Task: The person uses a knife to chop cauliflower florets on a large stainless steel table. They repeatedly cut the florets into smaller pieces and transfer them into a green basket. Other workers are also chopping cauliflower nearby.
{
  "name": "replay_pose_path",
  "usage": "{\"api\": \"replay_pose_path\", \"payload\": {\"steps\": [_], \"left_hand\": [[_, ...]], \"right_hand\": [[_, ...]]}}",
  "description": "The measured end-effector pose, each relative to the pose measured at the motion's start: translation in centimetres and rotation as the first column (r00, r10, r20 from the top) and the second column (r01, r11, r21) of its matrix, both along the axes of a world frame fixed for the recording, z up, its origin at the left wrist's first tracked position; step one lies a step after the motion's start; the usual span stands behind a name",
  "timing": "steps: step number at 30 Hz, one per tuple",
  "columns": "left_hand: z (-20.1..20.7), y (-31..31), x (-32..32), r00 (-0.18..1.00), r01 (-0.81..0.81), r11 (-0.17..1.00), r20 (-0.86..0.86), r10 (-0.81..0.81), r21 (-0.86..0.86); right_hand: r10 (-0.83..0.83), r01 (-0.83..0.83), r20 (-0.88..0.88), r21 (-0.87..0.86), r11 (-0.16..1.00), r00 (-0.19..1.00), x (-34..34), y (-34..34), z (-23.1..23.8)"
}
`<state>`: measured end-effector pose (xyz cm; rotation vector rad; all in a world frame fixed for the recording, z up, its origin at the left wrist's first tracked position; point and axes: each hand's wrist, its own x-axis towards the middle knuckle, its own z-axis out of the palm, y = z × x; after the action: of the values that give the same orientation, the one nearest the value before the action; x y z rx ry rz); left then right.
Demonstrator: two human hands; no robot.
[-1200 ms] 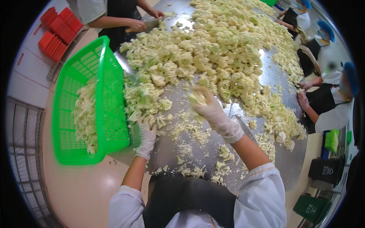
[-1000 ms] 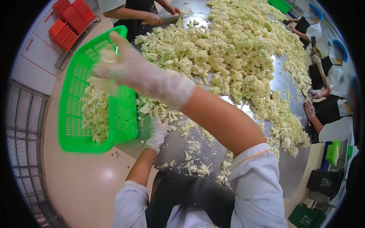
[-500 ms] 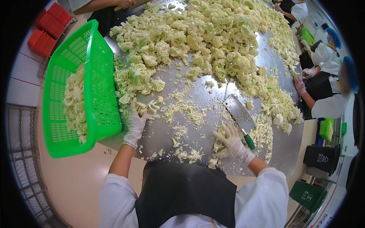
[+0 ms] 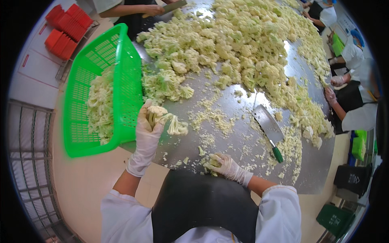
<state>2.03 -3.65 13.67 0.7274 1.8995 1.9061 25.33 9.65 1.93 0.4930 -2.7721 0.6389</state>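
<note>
Cauliflower florets (image 4: 162,117) sit clamped in the left hand (image 4: 146,133), right beside the tilted green basket (image 4: 81,137), whose open mouth faces the table. Right hand (image 4: 225,165) is cupped over scraps at the steel table's (image 4: 239,162) near edge. Cleaver (image 4: 267,129) lies flat, untouched, nearby.

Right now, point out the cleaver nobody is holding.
The green-handled cleaver lying flat on the steel table, right of the person's hands; the other cleaver is gripped by a co-worker's hand.
</note>
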Motion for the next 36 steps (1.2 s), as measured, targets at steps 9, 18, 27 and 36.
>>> {"api": "replay_pose_path", "payload": {"steps": [9,18,27,36], "left_hand": [[8.9,-4.4,-5.2,0.951,-0.237,0.964,-0.173,0.255,0.119],[4.5,-12.7,-3.7,0.283,-0.753,0.656,-0.928,0.243,-0.058],[-9.6,-7.7,6.5,0.622,-0.158,0.857,-0.724,-0.299,-0.490],[-13.7,5.3,1.9,0.592,-0.002,0.742,-0.599,-0.539,-0.670]], "right_hand": [[-0.069,0.078,0.418,-0.006,0.997,0.906,-7.3,-1.8,-0.4],[-0.333,0.475,0.366,-0.807,0.351,0.869,-15.8,-3.1,8.0],[-0.384,0.187,-0.124,-0.714,0.675,0.915,-25.0,-4.0,13.2],[-0.494,0.500,0.211,0.025,0.865,0.844,-12.3,4.4,-3.0]]}}
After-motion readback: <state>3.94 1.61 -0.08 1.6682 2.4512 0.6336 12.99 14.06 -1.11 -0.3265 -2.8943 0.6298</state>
